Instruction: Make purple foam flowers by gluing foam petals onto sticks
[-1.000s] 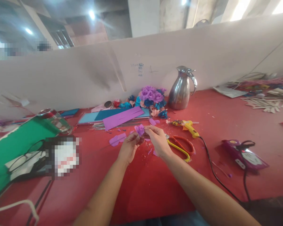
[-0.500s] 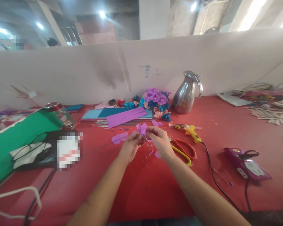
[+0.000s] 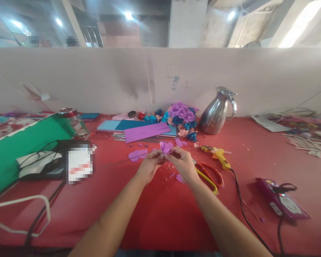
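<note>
A small purple paper flower (image 3: pixel 166 146) is pinched between both hands above the red table. My left hand (image 3: pixel 151 165) closes on its lower left side, and my right hand (image 3: pixel 182 161) grips its right side with thumb and fingers. Loose purple petals (image 3: pixel 138 155) lie left of the hands, and more scraps are behind and below them. Scissors with red and yellow handles (image 3: pixel 211 175) rest just right of my right hand. Beyond the hands, a purple paper strip (image 3: pixel 147 132) lies across blue sheets (image 3: pixel 107 125).
Finished paper flowers (image 3: pixel 180 113) are heaped by the wall beside a steel jug (image 3: pixel 215 112). A yellow glue gun (image 3: pixel 222 159) and purple power strip (image 3: pixel 282 200), both with cables, lie right. A glass jar (image 3: pixel 76 123), glasses (image 3: pixel 34 160) and green board (image 3: pixel 29 151) stand left.
The view has shifted, so the table items appear slightly further right. Both hands still hold the purple flower, with the fingers slightly moved around it.
</note>
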`<state>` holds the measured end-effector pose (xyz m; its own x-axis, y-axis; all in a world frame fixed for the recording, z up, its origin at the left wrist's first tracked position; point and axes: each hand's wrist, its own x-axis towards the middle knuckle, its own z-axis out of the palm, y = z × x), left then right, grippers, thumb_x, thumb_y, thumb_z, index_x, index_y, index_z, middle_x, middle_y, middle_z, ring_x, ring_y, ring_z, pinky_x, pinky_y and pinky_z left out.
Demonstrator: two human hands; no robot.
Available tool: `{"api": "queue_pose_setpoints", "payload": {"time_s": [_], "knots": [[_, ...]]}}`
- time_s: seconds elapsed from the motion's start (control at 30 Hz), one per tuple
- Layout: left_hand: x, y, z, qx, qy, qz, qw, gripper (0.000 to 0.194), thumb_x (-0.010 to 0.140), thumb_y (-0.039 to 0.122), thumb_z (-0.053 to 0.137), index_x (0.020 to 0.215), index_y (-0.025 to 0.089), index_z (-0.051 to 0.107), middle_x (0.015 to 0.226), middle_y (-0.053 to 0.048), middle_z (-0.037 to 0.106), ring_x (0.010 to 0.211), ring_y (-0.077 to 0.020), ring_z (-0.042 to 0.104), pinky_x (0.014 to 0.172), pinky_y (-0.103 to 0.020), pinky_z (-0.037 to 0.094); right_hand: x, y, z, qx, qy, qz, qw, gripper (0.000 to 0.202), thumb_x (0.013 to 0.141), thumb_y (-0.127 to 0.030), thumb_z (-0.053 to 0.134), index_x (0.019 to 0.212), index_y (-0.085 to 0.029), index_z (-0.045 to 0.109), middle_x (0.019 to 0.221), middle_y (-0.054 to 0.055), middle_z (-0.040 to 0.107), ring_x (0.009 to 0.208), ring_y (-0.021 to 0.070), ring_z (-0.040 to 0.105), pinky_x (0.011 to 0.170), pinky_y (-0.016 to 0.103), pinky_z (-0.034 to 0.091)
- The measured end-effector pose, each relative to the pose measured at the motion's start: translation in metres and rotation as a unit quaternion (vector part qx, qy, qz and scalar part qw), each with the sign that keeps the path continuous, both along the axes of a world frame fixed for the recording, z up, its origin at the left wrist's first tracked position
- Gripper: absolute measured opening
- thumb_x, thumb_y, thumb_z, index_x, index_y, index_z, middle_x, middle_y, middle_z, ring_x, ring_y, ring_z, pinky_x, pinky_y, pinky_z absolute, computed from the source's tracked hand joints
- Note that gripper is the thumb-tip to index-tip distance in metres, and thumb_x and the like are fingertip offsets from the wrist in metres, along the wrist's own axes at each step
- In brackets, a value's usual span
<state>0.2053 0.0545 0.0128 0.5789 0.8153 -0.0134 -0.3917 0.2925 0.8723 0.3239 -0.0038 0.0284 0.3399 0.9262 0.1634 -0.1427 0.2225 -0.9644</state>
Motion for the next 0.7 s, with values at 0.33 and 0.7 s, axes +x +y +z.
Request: {"api": "queue_pose_setpoints", "payload": {"time_s": [0.33,0.7], "knots": [[-0.001,0.002,-0.004,0.009,0.004,0.009,1.000,0.023,0.060,0.033,0.084,0.068,0.016,0.071,0.067,-0.002,0.064,0.065,-0.0130,0.054,0.069,-0.028,0.038,0.004,-0.003,0.008,0.003,-0.024,0.002,1.000,0.021,0.067,-0.028,0.071,0.086,-0.019,0.074,0.076,0.003,0.071,0.067,0.0158,0.061,0.067,0.029,0.048],[0.000,0.001,-0.001,0.010,0.009,0.012,1.000,0.024,0.059,0.035,0.084,0.063,0.017,0.069,0.065,-0.002,0.063,0.064,-0.0138,0.053,0.069,-0.029,0.037,0.012,-0.004,0.010,-0.011,-0.003,-0.046,0.999,0.019,0.066,-0.030,0.069,0.082,-0.020,0.073,0.076,0.003,0.071,0.066,0.0146,0.058,0.064,0.028,0.044]]}}
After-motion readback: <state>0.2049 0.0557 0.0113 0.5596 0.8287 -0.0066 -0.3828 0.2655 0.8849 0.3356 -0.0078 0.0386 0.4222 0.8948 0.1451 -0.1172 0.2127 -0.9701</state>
